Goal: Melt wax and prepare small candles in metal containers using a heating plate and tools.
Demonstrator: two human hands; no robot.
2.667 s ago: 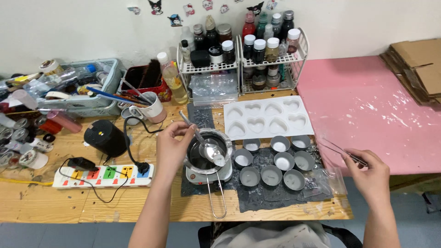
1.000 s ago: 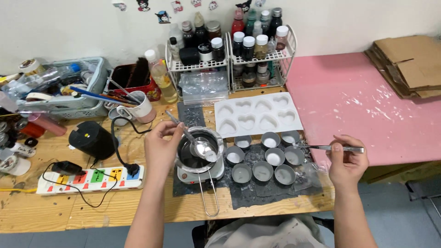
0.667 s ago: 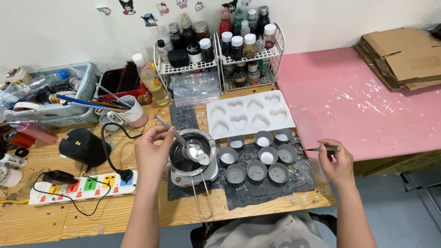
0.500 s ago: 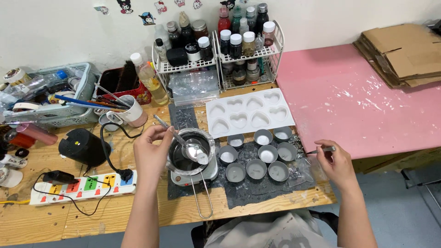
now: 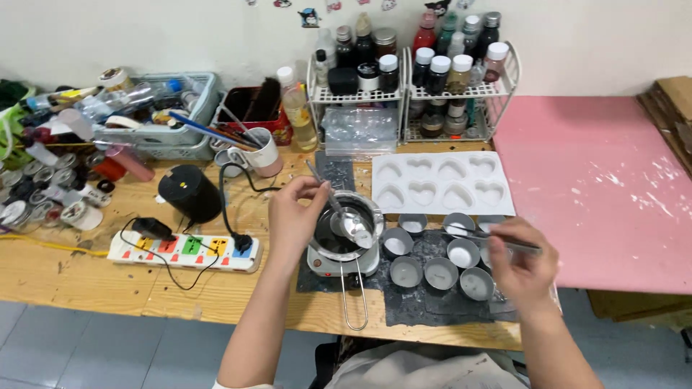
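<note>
Two light stiff tools in play: left hand [image 5: 292,220] pinches spoon [image 5: 346,220] by its thin slippery handle over melting pot [image 5: 339,234], right hand [image 5: 522,263] closed on tweezers [image 5: 497,241] above fragile small cups [image 5: 440,274], mid-bench.
</note>
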